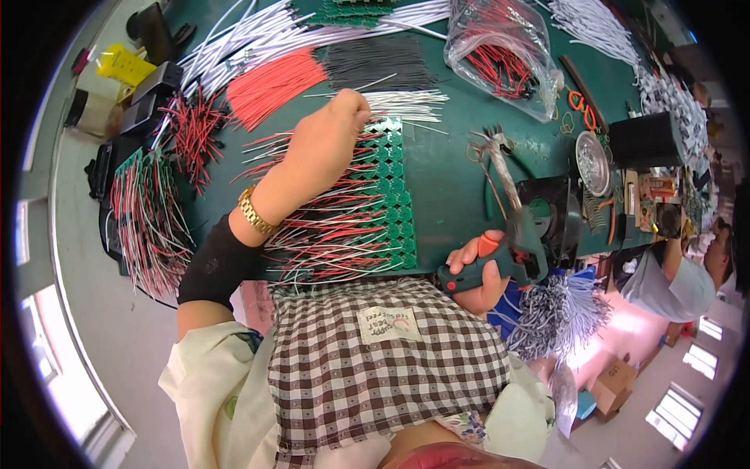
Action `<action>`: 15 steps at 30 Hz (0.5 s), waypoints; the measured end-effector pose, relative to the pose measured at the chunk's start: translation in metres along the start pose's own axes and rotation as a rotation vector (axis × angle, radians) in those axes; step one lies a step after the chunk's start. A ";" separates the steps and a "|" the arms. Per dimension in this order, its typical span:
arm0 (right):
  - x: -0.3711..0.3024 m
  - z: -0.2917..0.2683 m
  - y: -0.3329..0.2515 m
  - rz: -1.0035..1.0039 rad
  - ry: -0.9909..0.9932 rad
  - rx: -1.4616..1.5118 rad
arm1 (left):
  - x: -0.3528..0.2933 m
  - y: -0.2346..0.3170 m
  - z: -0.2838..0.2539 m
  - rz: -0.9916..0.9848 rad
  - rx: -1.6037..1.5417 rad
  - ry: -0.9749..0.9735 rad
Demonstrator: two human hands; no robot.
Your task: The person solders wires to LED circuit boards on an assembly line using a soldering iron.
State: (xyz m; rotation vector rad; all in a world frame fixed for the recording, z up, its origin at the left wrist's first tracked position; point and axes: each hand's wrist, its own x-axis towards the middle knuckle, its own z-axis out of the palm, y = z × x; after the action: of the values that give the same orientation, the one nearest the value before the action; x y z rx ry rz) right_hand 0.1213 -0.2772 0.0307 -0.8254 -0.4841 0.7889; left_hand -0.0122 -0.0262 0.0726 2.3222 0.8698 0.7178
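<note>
My left hand [332, 137] is closed in a pinch at the upper end of a green circuit board panel [397, 203]. Whatever is between its fingertips is hidden. Rows of red, black and white wires [328, 242] stick out leftward from the panel, partly beneath my left forearm. A pile of short white wires [406, 105] lies just beyond my fingers. On the panel's right, near the table's front edge, my right hand [483, 285] wraps round a dark green soldering gun [512, 258] with an orange trigger.
Bundles of red wires [273, 86] and black wires [379, 66] lie farther back. A clear bag [500, 59] holds more wires. At right are a round metal dish [592, 164], orange-handled scissors [582, 108] and a black box [644, 141]. Wired boards [148, 211] hang at left. Another person [672, 281] sits far right.
</note>
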 end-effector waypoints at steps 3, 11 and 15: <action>0.006 0.005 -0.007 0.116 -0.035 -0.035 | 0.002 -0.010 0.019 0.073 -0.086 -0.148; 0.011 -0.003 -0.008 0.251 -0.129 -0.254 | 0.000 -0.012 0.026 0.035 -0.122 -0.067; 0.014 0.004 -0.018 0.330 -0.190 -0.336 | -0.005 -0.015 0.027 0.024 -0.159 -0.065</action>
State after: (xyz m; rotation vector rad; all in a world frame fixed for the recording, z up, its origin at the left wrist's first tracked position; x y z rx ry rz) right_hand 0.1347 -0.2723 0.0481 -1.1670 -0.6708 1.1148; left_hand -0.0041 -0.0279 0.0423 2.2053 0.7310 0.6918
